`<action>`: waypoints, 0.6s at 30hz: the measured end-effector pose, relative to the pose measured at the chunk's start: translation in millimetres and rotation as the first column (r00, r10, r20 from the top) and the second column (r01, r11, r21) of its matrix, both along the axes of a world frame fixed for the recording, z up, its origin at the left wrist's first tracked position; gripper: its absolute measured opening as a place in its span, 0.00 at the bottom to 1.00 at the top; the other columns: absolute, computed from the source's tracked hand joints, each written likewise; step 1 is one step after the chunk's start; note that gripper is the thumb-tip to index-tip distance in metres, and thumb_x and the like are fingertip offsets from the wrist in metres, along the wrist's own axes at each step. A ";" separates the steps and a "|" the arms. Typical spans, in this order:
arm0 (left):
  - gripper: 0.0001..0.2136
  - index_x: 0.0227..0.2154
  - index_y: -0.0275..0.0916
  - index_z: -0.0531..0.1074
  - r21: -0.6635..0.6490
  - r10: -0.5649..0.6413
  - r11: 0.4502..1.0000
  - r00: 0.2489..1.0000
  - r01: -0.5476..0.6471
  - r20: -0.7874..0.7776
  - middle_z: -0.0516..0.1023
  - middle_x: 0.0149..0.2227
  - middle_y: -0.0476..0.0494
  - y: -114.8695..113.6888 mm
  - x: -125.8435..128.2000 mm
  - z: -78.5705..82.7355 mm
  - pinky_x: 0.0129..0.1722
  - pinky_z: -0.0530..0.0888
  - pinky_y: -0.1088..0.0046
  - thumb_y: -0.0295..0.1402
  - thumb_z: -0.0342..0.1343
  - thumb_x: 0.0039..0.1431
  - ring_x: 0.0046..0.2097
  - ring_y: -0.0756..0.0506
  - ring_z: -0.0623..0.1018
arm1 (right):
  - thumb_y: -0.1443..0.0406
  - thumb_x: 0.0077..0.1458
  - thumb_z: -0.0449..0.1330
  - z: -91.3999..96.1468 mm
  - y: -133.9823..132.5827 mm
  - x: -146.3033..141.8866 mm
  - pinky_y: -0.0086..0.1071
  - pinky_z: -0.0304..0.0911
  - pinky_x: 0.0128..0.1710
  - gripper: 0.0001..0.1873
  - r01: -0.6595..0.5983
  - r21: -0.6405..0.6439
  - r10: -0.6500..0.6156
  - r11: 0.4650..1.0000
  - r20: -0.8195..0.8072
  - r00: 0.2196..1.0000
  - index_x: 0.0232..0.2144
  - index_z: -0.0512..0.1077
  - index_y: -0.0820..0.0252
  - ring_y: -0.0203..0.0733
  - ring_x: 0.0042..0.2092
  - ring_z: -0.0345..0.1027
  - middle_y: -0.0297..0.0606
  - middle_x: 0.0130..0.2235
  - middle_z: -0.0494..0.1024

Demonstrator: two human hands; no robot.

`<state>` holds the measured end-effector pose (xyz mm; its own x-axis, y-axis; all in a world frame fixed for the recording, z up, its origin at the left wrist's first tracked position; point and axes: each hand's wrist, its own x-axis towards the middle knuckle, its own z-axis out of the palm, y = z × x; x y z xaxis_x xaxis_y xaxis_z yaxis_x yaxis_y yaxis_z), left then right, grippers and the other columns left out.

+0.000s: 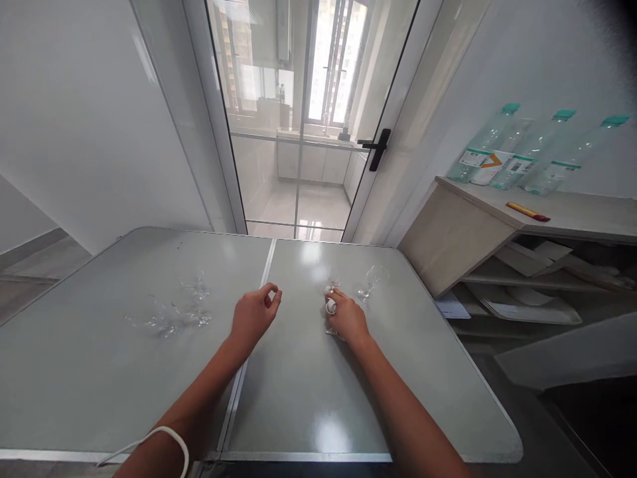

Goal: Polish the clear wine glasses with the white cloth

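My right hand is closed over a small white round piece with clear parts around it, low over the right half of the table. What kind of thing it is I cannot make out. My left hand is held near the table's middle seam, its fingers curled toward the thumb. Anything inside that curl is too small to see. Just right of my right hand lies a clear, thin looped piece. Over on the left half, several similar clear tangled pieces lie together.
The grey-green table has a metal seam and rim. Beyond it stands a glass door with a black handle. To the right, a wooden shelf unit carries plastic bottles and a yellow-red packet. A white cord loops round my left forearm.
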<state>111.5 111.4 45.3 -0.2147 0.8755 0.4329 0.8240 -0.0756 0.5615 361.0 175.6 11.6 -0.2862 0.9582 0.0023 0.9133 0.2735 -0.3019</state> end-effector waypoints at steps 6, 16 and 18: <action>0.06 0.40 0.44 0.78 0.130 0.146 0.981 0.989 -0.141 -0.029 0.74 0.24 0.53 -36.1 -25.1 37.5 0.31 0.65 0.72 0.36 0.57 0.65 0.25 0.48 0.73 | 0.71 0.51 0.56 -6.9 8.3 8.1 0.39 0.68 0.49 0.33 0.072 0.038 -0.071 0.997 -0.038 0.997 0.60 0.73 0.51 0.53 0.54 0.76 0.38 0.69 0.67; 0.30 0.55 0.35 0.66 0.340 0.603 0.717 0.786 -0.609 0.137 0.68 0.51 0.36 -91.4 -75.7 -8.9 0.53 0.70 0.58 0.43 0.69 0.54 0.51 0.39 0.69 | 0.71 0.57 0.55 7.8 -15.5 -3.9 0.34 0.62 0.37 0.17 0.182 0.291 -0.137 0.939 -0.169 0.976 0.46 0.77 0.59 0.48 0.40 0.76 0.44 0.42 0.82; 0.35 0.59 0.35 0.61 0.285 0.578 0.750 0.801 -0.597 0.157 0.65 0.54 0.35 -87.3 -78.5 -13.7 0.54 0.71 0.56 0.42 0.68 0.53 0.51 0.39 0.69 | 0.67 0.61 0.56 10.8 -24.4 -9.6 0.34 0.62 0.38 0.12 0.068 0.401 0.067 0.914 -0.315 0.947 0.45 0.76 0.59 0.47 0.40 0.75 0.44 0.40 0.81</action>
